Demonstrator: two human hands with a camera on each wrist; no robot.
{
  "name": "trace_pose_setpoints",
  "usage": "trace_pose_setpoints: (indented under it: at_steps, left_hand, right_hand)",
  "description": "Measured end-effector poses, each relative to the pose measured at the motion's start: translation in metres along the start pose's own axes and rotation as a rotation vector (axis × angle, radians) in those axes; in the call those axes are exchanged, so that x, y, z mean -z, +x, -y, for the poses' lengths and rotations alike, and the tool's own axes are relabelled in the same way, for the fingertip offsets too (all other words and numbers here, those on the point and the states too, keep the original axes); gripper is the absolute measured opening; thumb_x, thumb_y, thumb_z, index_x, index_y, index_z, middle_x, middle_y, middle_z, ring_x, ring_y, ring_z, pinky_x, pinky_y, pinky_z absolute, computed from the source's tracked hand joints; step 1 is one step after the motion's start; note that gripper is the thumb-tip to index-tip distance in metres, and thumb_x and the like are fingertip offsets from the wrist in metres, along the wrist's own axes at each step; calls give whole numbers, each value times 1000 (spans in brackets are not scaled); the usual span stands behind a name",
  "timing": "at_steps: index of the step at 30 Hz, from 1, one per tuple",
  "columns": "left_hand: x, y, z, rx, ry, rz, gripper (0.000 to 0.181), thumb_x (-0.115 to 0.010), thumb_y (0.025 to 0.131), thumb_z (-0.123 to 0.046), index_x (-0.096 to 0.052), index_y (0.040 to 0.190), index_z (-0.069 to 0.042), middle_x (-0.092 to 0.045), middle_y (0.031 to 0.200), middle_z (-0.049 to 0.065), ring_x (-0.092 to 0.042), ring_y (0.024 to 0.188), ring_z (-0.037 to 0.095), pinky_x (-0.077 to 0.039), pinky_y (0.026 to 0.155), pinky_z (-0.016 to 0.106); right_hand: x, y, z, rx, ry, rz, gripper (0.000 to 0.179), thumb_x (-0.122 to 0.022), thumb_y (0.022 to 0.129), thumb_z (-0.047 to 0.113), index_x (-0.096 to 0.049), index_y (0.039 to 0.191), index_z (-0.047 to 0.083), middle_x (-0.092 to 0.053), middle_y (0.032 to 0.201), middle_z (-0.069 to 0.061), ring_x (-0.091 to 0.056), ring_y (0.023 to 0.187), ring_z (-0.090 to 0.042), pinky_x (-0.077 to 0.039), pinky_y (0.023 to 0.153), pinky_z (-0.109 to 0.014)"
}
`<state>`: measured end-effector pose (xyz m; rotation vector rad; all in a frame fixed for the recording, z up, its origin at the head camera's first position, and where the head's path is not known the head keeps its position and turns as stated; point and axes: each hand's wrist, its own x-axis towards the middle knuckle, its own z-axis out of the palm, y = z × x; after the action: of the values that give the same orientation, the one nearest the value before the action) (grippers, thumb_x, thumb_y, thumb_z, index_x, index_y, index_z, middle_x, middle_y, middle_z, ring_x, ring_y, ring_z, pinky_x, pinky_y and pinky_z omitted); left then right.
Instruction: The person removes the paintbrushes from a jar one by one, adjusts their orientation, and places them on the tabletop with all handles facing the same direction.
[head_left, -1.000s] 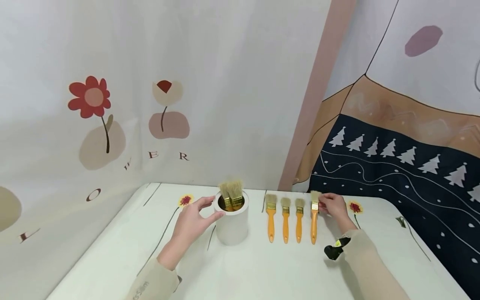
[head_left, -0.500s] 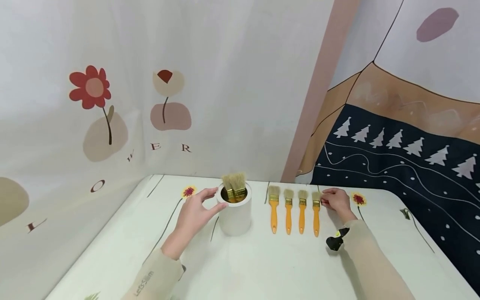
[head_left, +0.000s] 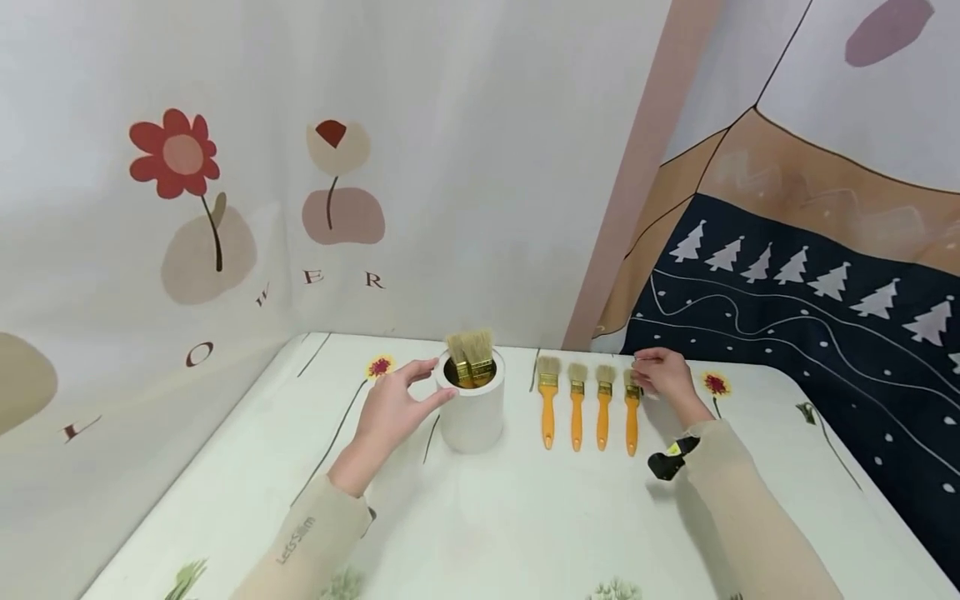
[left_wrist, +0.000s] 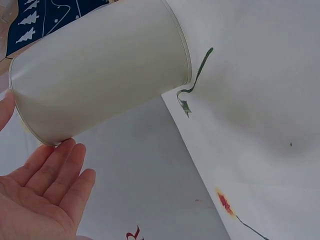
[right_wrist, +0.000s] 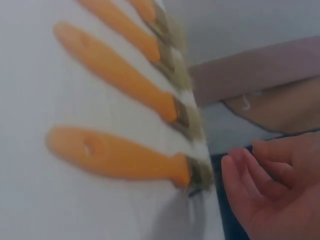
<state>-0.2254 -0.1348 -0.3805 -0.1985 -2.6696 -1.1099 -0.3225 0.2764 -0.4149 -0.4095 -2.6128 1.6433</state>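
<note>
A white cylindrical container (head_left: 472,423) stands upright on the table, with two bristle brushes (head_left: 471,354) in it, bristles up. My left hand (head_left: 393,408) is beside it, thumb and fingertips at the rim; in the left wrist view its fingers look fairly straight and touch the rim. Right of the container lie several orange-handled paintbrushes in a row, bristles toward the wall. My right hand (head_left: 663,382) hovers over the bristle end of the rightmost paintbrush (head_left: 632,421), partly covering its bristles. In the right wrist view its loosely bent fingers are apart from that paintbrush (right_wrist: 120,155).
The table (head_left: 517,517) has a pale cover printed with flowers. Directly behind it hangs a pale curtain (head_left: 480,167) with flower prints and letters. A dark cloth (head_left: 810,342) with tree prints borders the right side.
The rightmost paintbrush, its bristles raised beside my right fingers at first, now lies flat with the others. My right hand let go and shifted over its bristles. My left hand stays at the rim.
</note>
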Motion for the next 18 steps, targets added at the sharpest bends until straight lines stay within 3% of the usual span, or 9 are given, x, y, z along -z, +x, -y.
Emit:
trace_pose_setpoints:
  at_steps: [4, 7, 10, 13, 18]
  left_hand:
    - [2, 2, -1, -2, 6, 10, 61, -78, 84, -42, -62, 136, -14, -69, 128, 11, -63, 123, 32, -51, 99, 52]
    - [0, 2, 0, 8, 6, 17, 61, -78, 84, -42, -61, 136, -14, -69, 129, 11, -63, 124, 32, -51, 100, 52]
    - [-1, 1, 1, 16, 4, 14, 61, -78, 84, -42, -62, 136, -15, -69, 130, 11, -63, 124, 32, -51, 100, 52]
    - [-1, 1, 0, 22, 2, 14, 61, -78, 84, -42, -62, 136, -16, -69, 130, 11, -62, 125, 32, -51, 100, 52]
    - [3, 3, -2, 30, 13, 20, 62, -78, 84, -44, -61, 137, -17, -68, 131, 9, -61, 126, 31, -51, 100, 52]
  right_hand:
    - [-5, -3, 15, 49, 28, 37, 36, -56, 101, 9, -54, 133, -8, -67, 114, -19, -68, 82, -8, -61, 83, -28]
    - [-9, 9, 6, 120, 135, 90, 32, -64, 97, 13, -61, 126, -2, -70, 107, -13, -70, 85, -10, -61, 81, -29]
    - [-14, 5, 15, 154, 190, 136, 31, -67, 95, 14, -63, 122, -1, -70, 103, -9, -69, 88, -13, -61, 86, -34]
    - [-21, -12, 36, 165, 199, 160, 33, -64, 97, 9, -59, 126, -5, -70, 101, -5, -68, 88, -10, -60, 88, -32]
    - [-40, -31, 71, 177, 173, 205, 39, -59, 100, 8, -52, 135, -6, -68, 119, -19, -67, 91, -5, -59, 86, -23]
